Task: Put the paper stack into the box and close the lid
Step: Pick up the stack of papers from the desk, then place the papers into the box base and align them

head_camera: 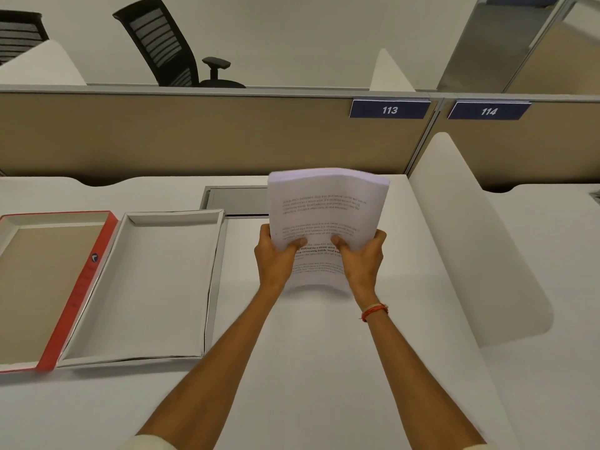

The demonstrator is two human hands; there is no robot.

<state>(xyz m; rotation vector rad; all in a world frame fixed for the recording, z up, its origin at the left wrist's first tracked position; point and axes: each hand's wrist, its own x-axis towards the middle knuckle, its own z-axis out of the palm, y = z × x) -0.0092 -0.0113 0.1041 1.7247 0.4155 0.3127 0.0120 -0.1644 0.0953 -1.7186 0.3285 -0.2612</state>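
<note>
A thick stack of printed white paper (324, 209) stands nearly upright, its lower edge close to the desk right of centre. My left hand (276, 258) grips its left side and my right hand (363, 258) its right side, thumbs on the front page. To the left lies the open box: a shallow white tray (143, 280) with nothing in it. Its lid (42, 287), brown inside with a red rim, lies flat and open at the tray's left side.
The white desk (308, 368) ends at a tan partition (194, 134) with signs 113 and 114. A grey cable hatch (237, 199) sits behind the tray. A white side divider (480, 241) stands at the right. Black chairs are beyond the partition.
</note>
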